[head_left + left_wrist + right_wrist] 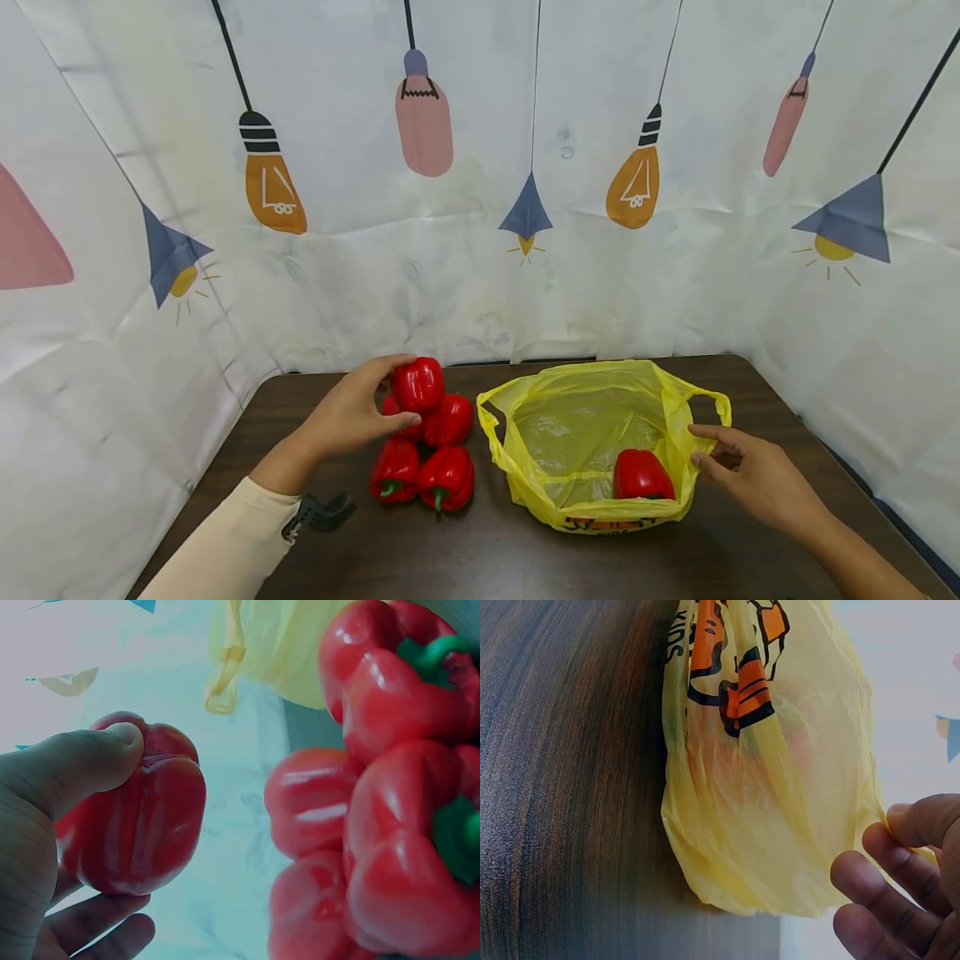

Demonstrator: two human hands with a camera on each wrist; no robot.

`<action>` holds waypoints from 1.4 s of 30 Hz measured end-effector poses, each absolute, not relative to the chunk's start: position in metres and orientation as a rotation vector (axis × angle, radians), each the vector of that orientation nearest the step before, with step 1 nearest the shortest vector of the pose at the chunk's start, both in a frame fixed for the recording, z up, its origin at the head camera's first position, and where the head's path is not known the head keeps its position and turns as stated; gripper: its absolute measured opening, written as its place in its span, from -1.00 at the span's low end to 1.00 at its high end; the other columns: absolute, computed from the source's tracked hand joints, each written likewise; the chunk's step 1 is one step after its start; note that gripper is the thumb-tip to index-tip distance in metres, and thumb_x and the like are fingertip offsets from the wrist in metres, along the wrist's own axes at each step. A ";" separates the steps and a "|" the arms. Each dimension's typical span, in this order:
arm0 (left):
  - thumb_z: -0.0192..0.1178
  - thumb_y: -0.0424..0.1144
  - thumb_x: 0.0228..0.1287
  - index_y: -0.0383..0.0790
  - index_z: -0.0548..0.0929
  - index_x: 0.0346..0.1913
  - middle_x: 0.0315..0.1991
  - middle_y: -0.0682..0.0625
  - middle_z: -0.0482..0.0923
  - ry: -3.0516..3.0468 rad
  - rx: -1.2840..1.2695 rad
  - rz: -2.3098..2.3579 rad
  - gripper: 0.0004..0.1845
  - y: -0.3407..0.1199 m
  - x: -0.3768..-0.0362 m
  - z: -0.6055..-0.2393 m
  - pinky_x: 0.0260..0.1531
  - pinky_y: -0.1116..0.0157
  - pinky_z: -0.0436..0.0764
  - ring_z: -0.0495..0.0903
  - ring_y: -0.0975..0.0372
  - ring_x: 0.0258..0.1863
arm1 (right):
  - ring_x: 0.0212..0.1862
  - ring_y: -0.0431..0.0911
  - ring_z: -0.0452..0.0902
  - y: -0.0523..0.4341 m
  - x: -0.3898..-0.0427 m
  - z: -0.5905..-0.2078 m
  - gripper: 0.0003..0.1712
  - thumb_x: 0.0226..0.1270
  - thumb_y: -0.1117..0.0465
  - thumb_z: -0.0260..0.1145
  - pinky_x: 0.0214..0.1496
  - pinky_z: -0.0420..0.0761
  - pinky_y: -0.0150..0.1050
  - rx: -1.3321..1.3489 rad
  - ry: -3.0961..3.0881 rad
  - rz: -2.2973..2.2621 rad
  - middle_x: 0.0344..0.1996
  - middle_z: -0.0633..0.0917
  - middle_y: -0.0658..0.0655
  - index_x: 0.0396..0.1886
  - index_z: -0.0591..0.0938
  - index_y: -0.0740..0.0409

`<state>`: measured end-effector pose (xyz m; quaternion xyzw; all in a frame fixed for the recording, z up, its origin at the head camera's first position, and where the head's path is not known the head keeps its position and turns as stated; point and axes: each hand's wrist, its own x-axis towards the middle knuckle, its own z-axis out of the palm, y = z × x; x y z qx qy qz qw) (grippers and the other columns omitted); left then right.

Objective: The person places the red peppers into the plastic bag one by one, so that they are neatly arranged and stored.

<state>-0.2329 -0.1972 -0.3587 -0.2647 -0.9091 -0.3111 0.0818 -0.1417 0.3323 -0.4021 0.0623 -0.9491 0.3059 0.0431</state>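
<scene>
Left wrist view shows the thumb pressed across the top of a red pepper while the other fingers curl under it, so the left hand is grasping that pepper around its broad body. In the head view this held pepper sits at the top of a pile of peppers on the dark wooden table, left of the open yellow bag. The pepper's skin looks glossy and smooth, so it is probably a little slippery, firm but hollow and fairly light; a wide grip around the ribbed sides seems safer than taking it by the stem, and hard squeezing could bruise it. The neighbours in the pile look loosely stacked and may roll once the top one is disturbed. On the other side, the right hand has its fingertips at the bag's rim near a handle loop; whether they pinch the thin film or only touch it cannot be told. The bag is soft, crinkly and limp, and is best taken at the rim. One pepper in the bag lies near its front wall. A white curtain printed with lamps hangs around the table.
</scene>
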 end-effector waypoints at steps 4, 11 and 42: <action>0.61 -0.15 0.08 -0.11 0.43 0.43 0.18 0.03 0.53 -2.704 -0.812 -0.996 -0.15 -0.191 -0.232 -0.357 -0.13 0.19 0.70 0.58 0.15 -0.01 | -0.32 -0.16 0.70 0.332 -0.142 -0.402 -0.40 0.39 0.01 0.44 -0.44 0.57 -0.29 0.190 -2.900 0.946 -0.34 0.74 -0.06 0.32 0.59 0.20; 0.61 -0.18 0.07 -0.12 0.43 0.43 0.25 0.00 0.51 -2.670 -0.866 -0.998 -0.15 -0.180 -0.233 -0.353 -0.09 0.09 0.71 0.57 0.10 0.06 | -0.32 -0.21 0.68 0.331 -0.143 -0.402 -0.41 0.39 0.01 0.44 -0.45 0.56 -0.29 0.195 -2.895 0.933 -0.35 0.73 -0.07 0.30 0.60 0.20; 0.60 -0.09 0.07 -0.07 0.45 0.41 0.25 0.10 0.51 -2.601 -1.070 -0.986 -0.17 -0.119 -0.232 -0.346 0.00 0.16 0.67 0.57 0.23 0.09 | -0.32 -0.25 0.69 0.334 -0.141 -0.400 -0.41 0.36 0.04 0.47 -0.41 0.62 -0.30 0.186 -2.888 0.937 -0.34 0.72 -0.08 0.30 0.60 0.19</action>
